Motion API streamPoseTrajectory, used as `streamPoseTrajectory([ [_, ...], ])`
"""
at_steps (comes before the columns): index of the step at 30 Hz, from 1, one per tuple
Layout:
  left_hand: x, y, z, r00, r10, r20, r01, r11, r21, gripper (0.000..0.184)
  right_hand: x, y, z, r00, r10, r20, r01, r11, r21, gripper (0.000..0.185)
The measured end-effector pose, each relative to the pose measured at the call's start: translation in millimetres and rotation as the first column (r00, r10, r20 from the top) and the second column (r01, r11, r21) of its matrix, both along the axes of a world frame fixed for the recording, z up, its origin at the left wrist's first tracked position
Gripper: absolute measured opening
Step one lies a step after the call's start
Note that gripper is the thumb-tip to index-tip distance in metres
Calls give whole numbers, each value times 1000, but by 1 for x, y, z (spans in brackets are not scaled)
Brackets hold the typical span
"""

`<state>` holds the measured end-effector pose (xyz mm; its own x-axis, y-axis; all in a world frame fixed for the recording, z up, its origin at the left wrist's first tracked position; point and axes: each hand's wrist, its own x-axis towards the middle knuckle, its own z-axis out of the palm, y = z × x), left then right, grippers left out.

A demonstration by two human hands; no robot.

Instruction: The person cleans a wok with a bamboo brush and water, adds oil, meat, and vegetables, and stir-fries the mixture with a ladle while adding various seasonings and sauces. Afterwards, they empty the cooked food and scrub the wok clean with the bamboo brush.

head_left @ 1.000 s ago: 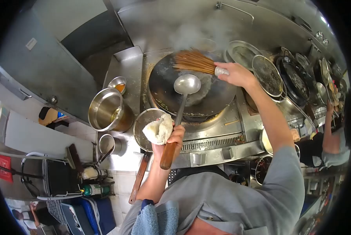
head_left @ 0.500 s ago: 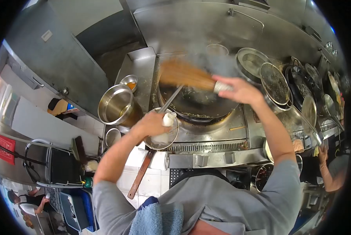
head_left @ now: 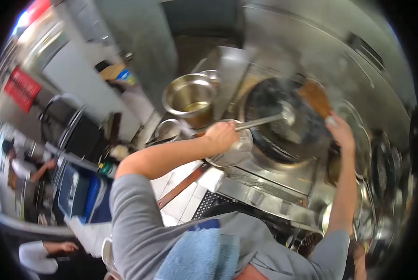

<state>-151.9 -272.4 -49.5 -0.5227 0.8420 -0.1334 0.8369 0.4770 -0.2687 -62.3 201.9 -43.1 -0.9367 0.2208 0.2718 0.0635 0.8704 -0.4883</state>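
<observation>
My left hand (head_left: 222,136) is closed round the metal handle of a ladle (head_left: 261,122). The ladle's bowl is blurred, inside or just over the dark, steaming wok (head_left: 270,143). In my right hand (head_left: 342,132) is the bound end of a bamboo wok brush (head_left: 315,99), held at the wok's far right side with its bristles pointing up and left. Below my left hand lies a round mesh strainer (head_left: 227,157) with a wooden handle (head_left: 183,186). Something white shows by that hand's fingers, too blurred to name.
A deep steel pot (head_left: 172,103) stands left of the wok beside a smaller steel container (head_left: 168,128). Pans and strainers (head_left: 381,172) crowd the right. Another person (head_left: 24,163) is at far left, and a second person's arm (head_left: 55,247) shows at lower left.
My view has turned, so the scene sits tilted. The wok brush has gone from the wok's far left to its right side. The ladle now reaches further across the wok.
</observation>
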Motion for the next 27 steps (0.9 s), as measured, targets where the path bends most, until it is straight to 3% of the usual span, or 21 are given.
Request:
streamPoseTrajectory([
  [1, 4, -22, -14, 999, 34, 18, -35, 996, 76, 24, 22, -58, 59, 958, -194, 212, 252, 922, -295, 66],
  [2, 3, -37, -27, 999, 43, 31, -48, 987, 155, 24, 22, -35, 35, 996, -18, 90, 65, 836, -545, 67],
  [5, 9, -73, -87, 997, 59, 58, -75, 932, 353, 26, 35, -36, 17, 861, 90, 501, 220, 822, -526, 67],
  [6, 8, -81, -94, 999, 40, 20, -45, 918, 395, 28, 32, -5, 10, 870, 42, 491, 204, 877, -436, 67],
  [7, 15, -84, -93, 993, 79, 83, -106, 908, 404, 31, 41, -14, 46, 840, -53, 540, 290, 885, -364, 65],
  [8, 15, -89, -110, 992, 99, 77, -124, 883, 453, 31, 55, -20, 68, 886, -45, 462, 276, 851, -446, 66],
  [10, 21, -84, -116, 993, 108, 47, -117, 875, 469, 36, 80, -23, 93, 985, 46, 165, 73, 761, -645, 69],
  [12, 28, -71, -121, 993, 112, 44, -117, 830, 546, 42, 107, -63, 114, 998, -24, 56, 56, 713, -699, 71],
  [15, 38, -52, -123, 980, 165, 116, -201, 786, 584, 47, 126, -65, 88, 926, 95, 365, 113, 854, -508, 71],
  [16, 40, -52, -121, 969, 184, 163, -245, 788, 564, 47, 134, -52, 99, 893, -32, 448, 205, 916, -344, 68],
  [17, 42, -49, -117, 956, 209, 208, -290, 786, 545, 47, 144, -62, 130, 842, -162, 515, 356, 884, -304, 65],
  [18, 44, -49, -116, 938, 237, 254, -338, 787, 517, 47, 154, -49, 126, 943, -113, 312, 220, 917, -333, 64],
  [20, 47, -46, -117, 945, 246, 215, -325, 766, 554, 48, 164, -27, 122, 996, -29, -79, 2, 945, -326, 63],
  [23, 46, -36, -118, 962, 224, 155, -272, 749, 604, 48, 156, -72, 127, 988, -94, -124, -37, 633, -773, 69],
  [24, 47, -34, -116, 968, 207, 144, -252, 751, 611, 48, 141, -60, 95, 999, 41, 5, -31, 842, -538, 69],
  [25, 49, -34, -114, 972, 195, 132, -234, 750, 618, 48, 136, -69, 99, 961, 21, 275, 129, 847, -515, 69],
  [26, 47, -38, -119, 972, 192, 133, -233, 744, 627, 47, 131, -80, 103, 846, 19, 533, 253, 866, -432, 69],
  [27, 47, -48, -121, 973, 184, 138, -229, 746, 625, 46, 129, -58, 97, 876, -69, 477, 208, 947, -245, 69],
])
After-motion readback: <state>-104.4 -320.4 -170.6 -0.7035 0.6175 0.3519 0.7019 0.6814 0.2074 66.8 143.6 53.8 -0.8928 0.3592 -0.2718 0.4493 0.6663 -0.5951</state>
